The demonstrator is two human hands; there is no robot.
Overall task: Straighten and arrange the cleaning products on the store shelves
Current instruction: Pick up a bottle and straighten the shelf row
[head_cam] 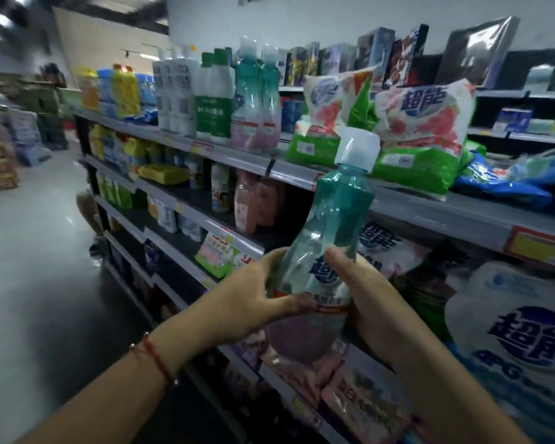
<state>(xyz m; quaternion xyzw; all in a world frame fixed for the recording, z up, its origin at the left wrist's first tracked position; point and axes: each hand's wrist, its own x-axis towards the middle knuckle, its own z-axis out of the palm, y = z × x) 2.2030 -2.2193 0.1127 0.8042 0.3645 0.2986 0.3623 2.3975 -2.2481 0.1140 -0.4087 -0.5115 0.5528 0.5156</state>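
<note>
A tall teal bottle (330,225) with a white cap and a pink lower part is tilted in front of the shelves, cap toward the upper right. My left hand (247,299) grips its left side and my right hand (362,293) grips its right side near the label. Two matching teal bottles (257,94) stand upright on the top shelf (237,155), beside white and green bottles (212,97). Detergent bags (420,133) lean to the right of them on that shelf.
Lower shelves hold pink bottles (253,203), small packs and boxes. A large white and blue detergent bag (523,331) fills the right side. The aisle floor (29,251) runs along the left, with stacked goods (0,155) at the far left.
</note>
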